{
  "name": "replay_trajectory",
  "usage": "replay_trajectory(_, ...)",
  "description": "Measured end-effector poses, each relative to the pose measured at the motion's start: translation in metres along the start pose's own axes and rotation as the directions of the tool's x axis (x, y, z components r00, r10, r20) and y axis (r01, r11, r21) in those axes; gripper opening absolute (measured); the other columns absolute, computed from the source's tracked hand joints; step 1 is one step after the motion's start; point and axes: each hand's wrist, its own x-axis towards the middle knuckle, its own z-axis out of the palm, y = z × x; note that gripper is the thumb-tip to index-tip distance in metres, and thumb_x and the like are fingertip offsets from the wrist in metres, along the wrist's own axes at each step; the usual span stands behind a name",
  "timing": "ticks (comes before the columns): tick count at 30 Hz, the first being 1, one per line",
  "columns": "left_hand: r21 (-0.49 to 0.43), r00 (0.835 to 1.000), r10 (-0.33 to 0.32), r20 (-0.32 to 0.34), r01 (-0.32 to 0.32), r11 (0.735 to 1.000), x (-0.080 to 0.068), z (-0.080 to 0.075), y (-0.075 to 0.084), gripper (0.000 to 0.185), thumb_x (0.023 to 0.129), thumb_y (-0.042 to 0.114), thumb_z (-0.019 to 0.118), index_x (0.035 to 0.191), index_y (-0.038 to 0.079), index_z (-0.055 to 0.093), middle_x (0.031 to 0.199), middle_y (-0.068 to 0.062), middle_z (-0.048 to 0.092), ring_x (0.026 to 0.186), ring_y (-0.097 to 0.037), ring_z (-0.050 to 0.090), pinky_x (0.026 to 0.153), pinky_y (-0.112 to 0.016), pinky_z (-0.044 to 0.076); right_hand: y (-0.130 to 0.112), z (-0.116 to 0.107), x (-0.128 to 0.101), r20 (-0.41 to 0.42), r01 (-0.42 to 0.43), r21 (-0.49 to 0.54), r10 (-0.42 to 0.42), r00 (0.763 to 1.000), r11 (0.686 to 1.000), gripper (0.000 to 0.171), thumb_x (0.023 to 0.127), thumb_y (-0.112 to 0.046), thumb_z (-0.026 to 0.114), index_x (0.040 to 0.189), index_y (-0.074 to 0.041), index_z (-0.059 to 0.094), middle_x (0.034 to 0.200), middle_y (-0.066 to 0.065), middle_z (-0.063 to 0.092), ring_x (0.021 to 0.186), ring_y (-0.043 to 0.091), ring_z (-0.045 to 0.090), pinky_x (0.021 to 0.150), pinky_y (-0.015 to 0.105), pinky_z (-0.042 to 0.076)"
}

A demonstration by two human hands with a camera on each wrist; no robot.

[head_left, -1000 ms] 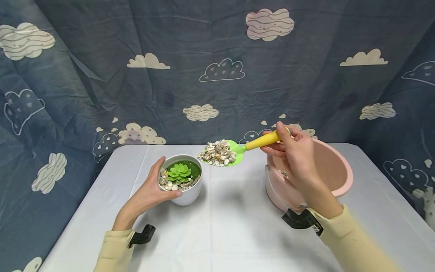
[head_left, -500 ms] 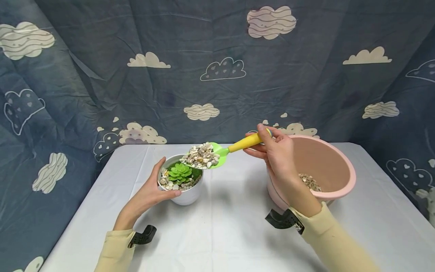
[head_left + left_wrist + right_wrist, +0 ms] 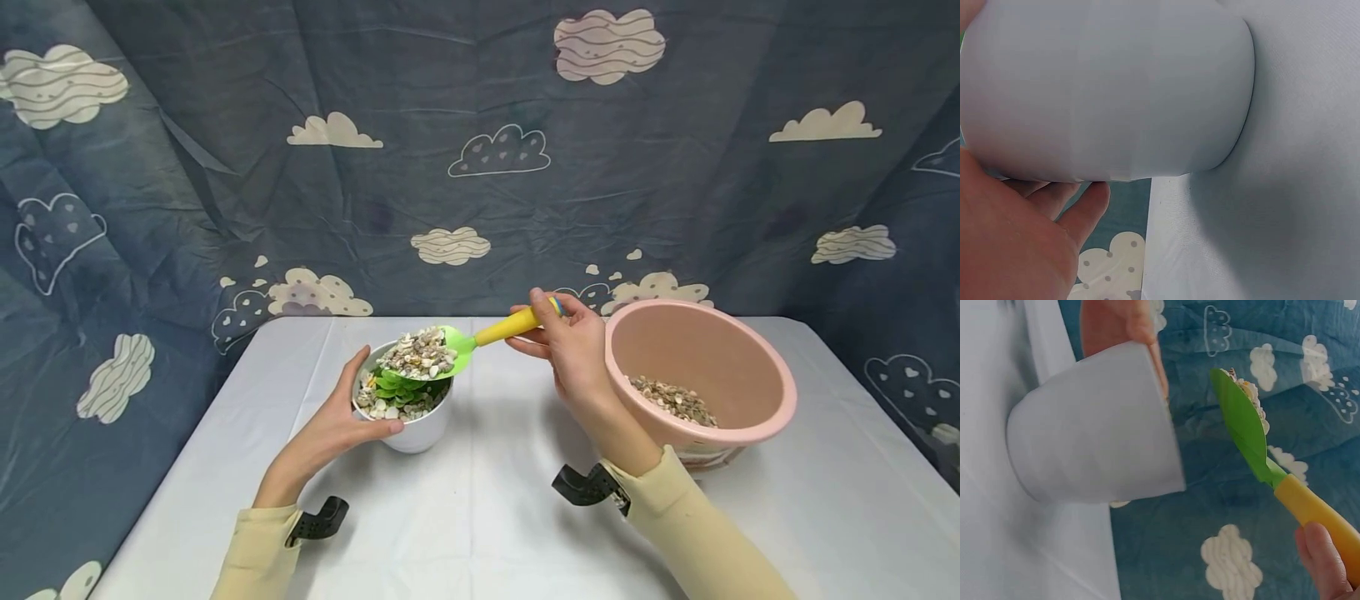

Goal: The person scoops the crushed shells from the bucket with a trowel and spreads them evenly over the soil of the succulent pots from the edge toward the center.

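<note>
With thumb and fingers spread round its left side, my left hand [image 3: 332,429] grips a white pot [image 3: 417,435]. Inside the pot are a green succulent [image 3: 398,388] and pebbles round it. My right hand [image 3: 579,357] pinches the yellow handle of a trowel [image 3: 462,348] with a green blade. Heaped small stones [image 3: 418,353] lie on the blade, which hangs over the pot and partly covers the succulent. In the right wrist view the blade [image 3: 1241,422] is apart from the pot's rim. The left wrist view shows the pot's side [image 3: 1110,87] with fingers against it.
A pink bucket [image 3: 780,392] stands at the right of the white-covered table [image 3: 480,517], with more small stones [image 3: 675,402] in its bottom. A dark cloth [image 3: 510,75] with cloud prints hangs behind the table.
My right hand has carried the loaded trowel left and slightly down, from beside the pot to above it. The left hand keeps its grip on the pot. The bucket's stones have come into view.
</note>
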Motion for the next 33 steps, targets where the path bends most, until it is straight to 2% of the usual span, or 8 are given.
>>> replay_trajectory(8, -0.01, 1.0, -0.003, 0.005, 0.003, 1.0, 0.0, 0.0, -0.001, 0.118, 0.076, 0.029, 0.085, 0.159, 0.026, 0.001, 0.162, -0.016, 0.004, 0.146, -0.039, 0.007, 0.112, -0.063, 0.012, 0.019, 0.009, 0.003, -0.005, 0.023, -0.004, -0.023, 1.0, 1.0, 0.031, 0.093, -0.02, 0.07, 0.103, 0.006, 0.057, 0.091, 0.017, 0.072, 0.078, 0.031, 0.073, 0.066, 0.045, 0.058)
replay_trajectory(16, 0.004, 1.0, 0.002, 0.0, -0.002, 1.0, 0.001, 0.0, -0.001, 0.118, 0.076, 0.03, 0.085, 0.159, 0.025, 0.001, 0.162, -0.015, 0.003, 0.147, -0.037, 0.005, 0.112, -0.063, 0.01, 0.028, 0.015, 0.007, 0.011, 0.007, -0.022, -0.006, 1.0, 1.0, 0.034, 0.092, -0.023, 0.072, 0.103, 0.005, 0.057, 0.095, 0.02, 0.071, 0.079, 0.03, 0.072, 0.067, 0.044, 0.058)
replay_trajectory(21, 0.018, 1.0, -0.004, -0.004, 0.004, 1.0, 0.0, 0.0, -0.001, 0.118, 0.075, 0.031, 0.085, 0.159, 0.025, 0.002, 0.162, -0.015, 0.004, 0.147, -0.038, 0.005, 0.112, -0.064, 0.01, 0.032, 0.017, 0.012, 0.019, 0.005, -0.046, -0.004, 1.0, 0.999, 0.037, 0.09, -0.024, 0.073, 0.104, 0.006, 0.057, 0.099, 0.026, 0.069, 0.079, 0.029, 0.073, 0.068, 0.043, 0.058)
replay_trajectory(28, 0.009, 1.0, -0.022, 0.003, 0.022, 1.0, 0.0, -0.001, 0.0, 0.118, 0.076, 0.032, 0.085, 0.159, 0.027, 0.002, 0.162, -0.017, 0.005, 0.147, -0.038, 0.006, 0.112, -0.063, 0.012, 0.033, 0.017, 0.018, 0.057, 0.051, -0.1, -0.045, 0.997, 0.994, 0.04, 0.089, -0.024, 0.075, 0.107, 0.008, 0.059, 0.103, 0.037, 0.064, 0.077, 0.028, 0.073, 0.067, 0.042, 0.058)
replay_trajectory(33, 0.005, 1.0, -0.024, 0.006, 0.024, 1.0, 0.001, -0.001, 0.001, 0.118, 0.075, 0.032, 0.085, 0.158, 0.028, 0.002, 0.162, -0.017, 0.006, 0.147, -0.038, 0.007, 0.112, -0.062, 0.013, 0.031, 0.019, 0.02, 0.064, 0.072, -0.159, -0.062, 0.996, 0.985, 0.04, 0.088, -0.025, 0.076, 0.104, 0.007, 0.06, 0.096, 0.03, 0.068, 0.074, 0.028, 0.072, 0.066, 0.041, 0.058)
